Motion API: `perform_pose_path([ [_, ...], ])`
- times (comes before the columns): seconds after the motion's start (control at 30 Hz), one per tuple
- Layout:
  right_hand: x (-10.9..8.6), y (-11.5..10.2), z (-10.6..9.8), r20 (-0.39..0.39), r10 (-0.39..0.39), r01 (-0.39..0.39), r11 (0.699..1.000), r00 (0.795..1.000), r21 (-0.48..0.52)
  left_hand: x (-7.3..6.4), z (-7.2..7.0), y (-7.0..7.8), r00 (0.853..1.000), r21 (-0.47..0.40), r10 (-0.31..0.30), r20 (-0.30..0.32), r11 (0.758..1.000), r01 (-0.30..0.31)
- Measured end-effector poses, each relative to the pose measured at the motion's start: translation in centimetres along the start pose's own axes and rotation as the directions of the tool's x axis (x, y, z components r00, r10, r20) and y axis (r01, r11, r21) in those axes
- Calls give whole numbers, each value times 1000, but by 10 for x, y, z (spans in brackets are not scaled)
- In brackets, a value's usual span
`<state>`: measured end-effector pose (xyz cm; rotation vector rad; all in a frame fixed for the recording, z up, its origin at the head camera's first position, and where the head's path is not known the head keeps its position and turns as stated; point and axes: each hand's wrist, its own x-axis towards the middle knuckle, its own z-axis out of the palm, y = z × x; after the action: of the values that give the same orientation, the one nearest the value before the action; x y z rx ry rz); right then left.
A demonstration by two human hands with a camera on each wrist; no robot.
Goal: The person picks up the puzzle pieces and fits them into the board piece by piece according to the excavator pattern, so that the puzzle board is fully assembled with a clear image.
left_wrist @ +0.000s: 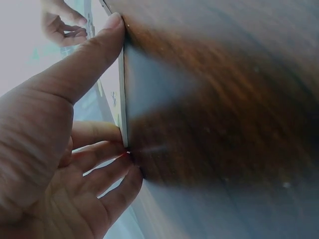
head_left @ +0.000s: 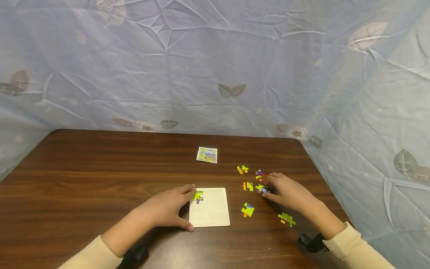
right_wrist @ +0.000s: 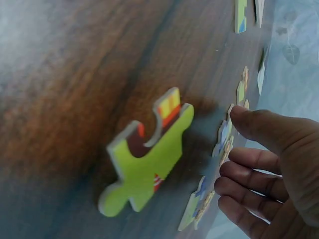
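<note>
Beside the right grip (head_left: pixel 289 191), thumb and fingers apart, crowded puzzle pieces (head_left: pixel 260 188) could scatter under a hasty pinch; left grip (head_left: pixel 168 207), also spread, touches the tray (head_left: pixel 212 215)!

To the left of the white board (head_left: pixel 212 212), the left hand (head_left: pixel 168 207) blocks the edge; farther left, the brown table (head_left: pixel 84 186) gives wide room to pass. Behind the board is a free gap, then the picture card (head_left: pixel 207 155) lies as a flat obstacle. To the right of the board runs a narrow strip of bare wood, after which the loose puzzle pieces (head_left: pixel 248 210) and the right hand (head_left: pixel 289 192) stand in the way. In front of the board, a hand could pass.
</note>
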<state>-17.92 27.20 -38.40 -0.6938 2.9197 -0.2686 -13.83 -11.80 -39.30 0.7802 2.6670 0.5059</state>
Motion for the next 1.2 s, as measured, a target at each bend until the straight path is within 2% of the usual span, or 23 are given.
perform_pose_path([
  [0.27, 1, 6, 5, -2, -25, 25, 999, 1000, 34, -1, 0, -1, 1000, -8, 6, -8, 1000, -6],
  [0.83, 6, 11, 5, 7, -52, 50, 982, 999, 180, -1, 2, -1, 1000, -10, 1, -20, 1000, -1],
  [1.07, 6, 11, 8, -14, -77, 78, 990, 997, 115, -3, 4, 0, 1000, -21, 6, -23, 1000, -6],
  [1.2, 7, 3, 9, -55, -81, 86, 992, 995, 97, -3, 4, 0, 1000, -23, -6, -19, 1000, 6],
])
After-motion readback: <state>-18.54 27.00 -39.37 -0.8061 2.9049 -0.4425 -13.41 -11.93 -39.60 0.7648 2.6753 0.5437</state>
